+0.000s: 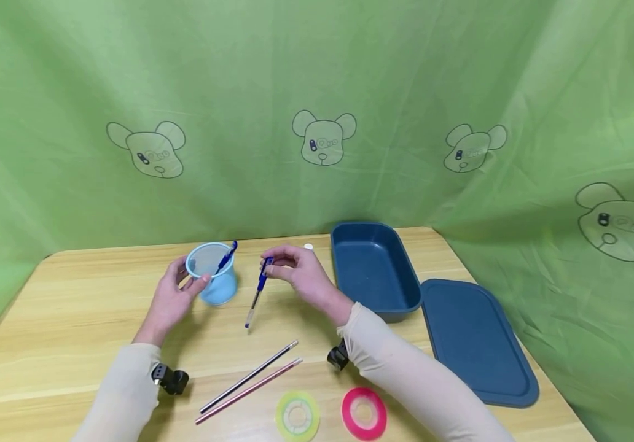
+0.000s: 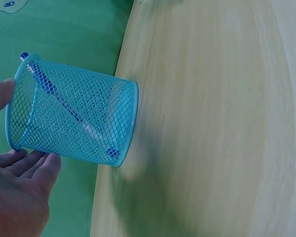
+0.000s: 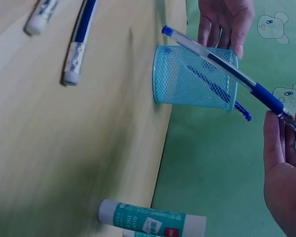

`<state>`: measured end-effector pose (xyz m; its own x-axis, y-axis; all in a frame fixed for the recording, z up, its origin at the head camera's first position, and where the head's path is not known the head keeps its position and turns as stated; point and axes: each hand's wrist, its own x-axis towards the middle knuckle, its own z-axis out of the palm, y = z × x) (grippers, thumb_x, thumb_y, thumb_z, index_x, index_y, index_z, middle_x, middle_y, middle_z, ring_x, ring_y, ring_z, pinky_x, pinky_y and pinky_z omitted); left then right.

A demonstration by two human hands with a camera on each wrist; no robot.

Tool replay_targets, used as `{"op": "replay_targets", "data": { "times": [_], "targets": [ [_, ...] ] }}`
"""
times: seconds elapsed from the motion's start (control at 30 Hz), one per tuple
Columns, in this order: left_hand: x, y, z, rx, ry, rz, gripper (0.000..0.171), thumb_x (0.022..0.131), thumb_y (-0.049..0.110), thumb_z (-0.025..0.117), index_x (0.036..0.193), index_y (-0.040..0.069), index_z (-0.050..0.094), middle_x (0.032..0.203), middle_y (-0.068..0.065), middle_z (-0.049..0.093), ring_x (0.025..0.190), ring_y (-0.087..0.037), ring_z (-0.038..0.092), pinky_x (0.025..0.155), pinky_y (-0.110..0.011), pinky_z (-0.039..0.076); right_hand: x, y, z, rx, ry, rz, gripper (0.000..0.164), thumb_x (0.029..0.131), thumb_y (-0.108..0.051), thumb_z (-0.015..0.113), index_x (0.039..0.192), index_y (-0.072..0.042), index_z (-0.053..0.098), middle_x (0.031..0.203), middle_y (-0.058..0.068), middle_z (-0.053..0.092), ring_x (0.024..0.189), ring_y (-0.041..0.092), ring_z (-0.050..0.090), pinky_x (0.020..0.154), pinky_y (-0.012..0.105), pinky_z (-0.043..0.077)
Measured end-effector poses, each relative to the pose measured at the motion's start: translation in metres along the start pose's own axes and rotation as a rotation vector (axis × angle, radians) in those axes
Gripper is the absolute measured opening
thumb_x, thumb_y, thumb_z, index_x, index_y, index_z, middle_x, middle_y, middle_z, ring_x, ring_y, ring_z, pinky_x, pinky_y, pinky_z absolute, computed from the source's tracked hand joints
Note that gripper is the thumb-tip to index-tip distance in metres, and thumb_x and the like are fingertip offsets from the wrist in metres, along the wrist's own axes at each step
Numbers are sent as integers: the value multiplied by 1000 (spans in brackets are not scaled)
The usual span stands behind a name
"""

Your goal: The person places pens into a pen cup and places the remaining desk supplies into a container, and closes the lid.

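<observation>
My left hand (image 1: 170, 301) grips a light-blue mesh pen cup (image 1: 220, 291) near its rim, thumb on one side and fingers on the other. The cup stands upright on the table. Inside it leans a blue pen (image 2: 48, 86), its top poking above the rim. To the right of the cup, my right hand (image 1: 308, 277) pinches a second blue pen (image 1: 262, 282) by its upper end. This pen hangs slanted above the table, its other end pointing down, and is apart from the cup in the head view.
Two pencils, one black (image 1: 249, 377) and one pink (image 1: 249, 391), lie in front. Nearer are a yellow-green ring (image 1: 281, 417) and a pink-red ring (image 1: 349, 423). A dark blue box (image 1: 375, 276) and its lid (image 1: 477, 344) are at right. Glue sticks (image 3: 153, 222) stand behind the right hand.
</observation>
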<state>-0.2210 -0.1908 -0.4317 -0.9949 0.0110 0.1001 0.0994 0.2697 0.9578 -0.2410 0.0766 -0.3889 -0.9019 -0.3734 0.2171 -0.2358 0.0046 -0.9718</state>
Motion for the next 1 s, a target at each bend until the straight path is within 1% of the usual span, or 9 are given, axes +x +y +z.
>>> {"op": "replay_targets", "data": {
  "times": [0.2, 0.3, 0.43, 0.67, 0.77, 0.9, 1.0],
  "targets": [
    [-2, 0, -2, 16, 0, 6, 73, 96, 15, 66, 147, -13, 22, 149, -32, 30, 140, -41, 28, 114, -45, 29, 3, -6, -2, 3, 33, -7, 26, 87, 11, 67, 113, 12, 63, 104, 18, 67, 95, 23, 67, 88, 35, 56],
    [-2, 0, -1, 19, -1, 10, 74, 96, 16, 65, 147, -12, 21, 149, -32, 29, 140, -41, 27, 114, -46, 28, 5, -11, -4, 4, 63, -9, 27, 86, 8, 69, 113, 10, 64, 103, 16, 68, 95, 22, 66, 88, 34, 55],
    [-1, 1, 0, 22, 0, 12, 75, 97, 17, 65, 148, -12, 19, 150, -32, 28, 140, -41, 27, 114, -46, 28, 8, -18, -7, 45, 106, -26, 25, 86, 8, 69, 112, 7, 66, 103, 15, 67, 94, 22, 65, 88, 35, 56],
    [-1, 1, 1, 20, -9, 15, 76, 97, 16, 64, 149, -11, 16, 151, -32, 25, 141, -41, 25, 115, -46, 27, 13, -26, -10, 151, 160, -65, 27, 87, 14, 64, 114, 11, 62, 105, 21, 67, 92, 22, 65, 88, 38, 56],
    [-2, 1, 1, 19, -10, 12, 77, 97, 17, 63, 150, -10, 14, 153, -31, 22, 142, -41, 23, 115, -46, 26, 15, -28, -11, 155, 186, -79, 26, 87, 13, 65, 113, 11, 62, 104, 20, 66, 92, 23, 64, 87, 38, 56],
    [-2, 2, 1, 16, -9, 5, 77, 97, 17, 63, 151, -9, 14, 153, -32, 22, 142, -41, 23, 115, -46, 26, 18, -32, -13, 152, 242, -100, 26, 87, 13, 65, 112, 12, 61, 97, 18, 63, 88, 22, 64, 85, 37, 57],
    [-2, 2, 0, 23, -10, 4, 77, 98, 17, 63, 151, -9, 14, 153, -31, 23, 142, -40, 23, 115, -45, 26, 20, -35, -13, 179, 278, -110, 25, 87, 14, 65, 111, 13, 61, 94, 16, 62, 85, 21, 64, 84, 37, 57]
  ]
}}
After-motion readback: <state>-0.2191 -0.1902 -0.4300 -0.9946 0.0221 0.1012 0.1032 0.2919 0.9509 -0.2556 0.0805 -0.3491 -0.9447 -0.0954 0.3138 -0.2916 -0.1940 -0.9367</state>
